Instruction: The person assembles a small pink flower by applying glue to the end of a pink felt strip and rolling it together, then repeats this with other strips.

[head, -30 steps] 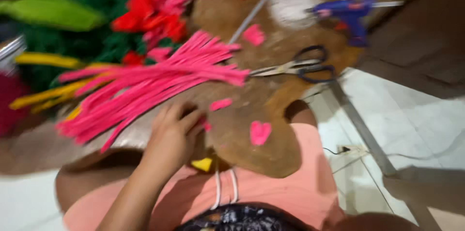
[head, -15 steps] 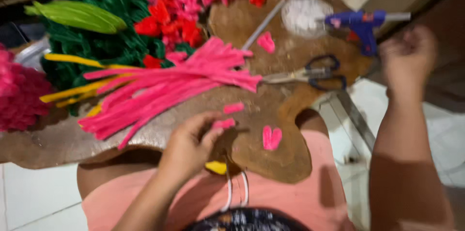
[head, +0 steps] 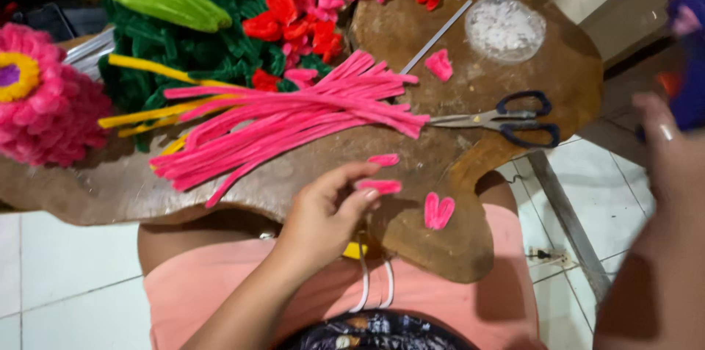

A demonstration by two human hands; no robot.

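Note:
My left hand [head: 323, 218] reaches over the near edge of a brown wooden table [head: 440, 254]. Its thumb and fingertips pinch a short folded pink pipe-cleaner piece [head: 380, 187]. A second short pink piece [head: 384, 160] lies just beyond it, and a heart-shaped pink piece [head: 439, 210] lies to the right. A long bundle of pink pipe cleaners [head: 294, 118] fans out across the table. My right hand [head: 661, 196] is raised at the right edge, close to the camera and blurred, gripping a blue glue gun [head: 690, 93].
Black-handled scissors [head: 507, 120] lie right of the bundle. A clear round dish [head: 505, 27] and a white stick [head: 435, 38] sit at the back. Green pipe cleaners [head: 191, 49], red pieces [head: 294, 23], yellow stems [head: 147, 111] and a pink fuzzy flower [head: 44, 100] crowd the left. White tiled floor lies below.
My right hand came into view, took the glue gun off the table and lifted it toward me. My left hand moved right onto the small pink piece.

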